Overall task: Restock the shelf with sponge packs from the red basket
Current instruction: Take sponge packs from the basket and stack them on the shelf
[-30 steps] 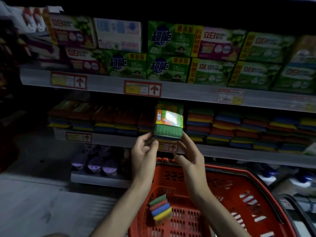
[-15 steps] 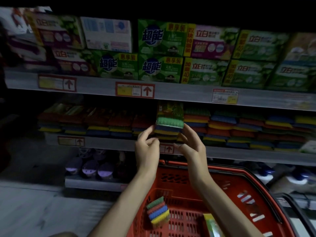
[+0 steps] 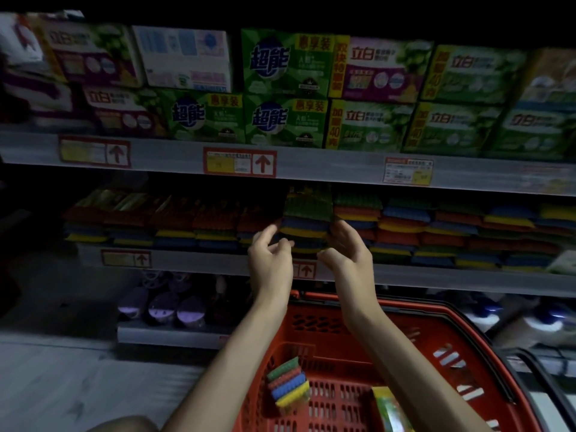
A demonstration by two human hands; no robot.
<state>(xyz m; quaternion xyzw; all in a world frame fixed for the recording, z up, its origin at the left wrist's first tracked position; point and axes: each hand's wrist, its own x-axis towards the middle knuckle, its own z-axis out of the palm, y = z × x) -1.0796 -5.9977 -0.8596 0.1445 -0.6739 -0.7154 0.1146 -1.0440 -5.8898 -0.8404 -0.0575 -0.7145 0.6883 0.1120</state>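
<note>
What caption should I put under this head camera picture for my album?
Left hand and right hand flank a sponge pack on the shelf, above the red basket.

Dim light, pale floor (image 3: 46,385), green boxes (image 3: 285,62) overhead

Shelf (image 3: 436,277) under rows of sponge packs (image 3: 405,226)

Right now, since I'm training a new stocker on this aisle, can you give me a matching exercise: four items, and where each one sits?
Items
1. upright sponge pack
2. loose sponge pack
3. green boxes
4. purple-topped items

Places
A. in the red basket
B. bottom shelf
C. middle shelf
D. top shelf

Pairs: 1-C, 2-A, 3-D, 4-B
</note>
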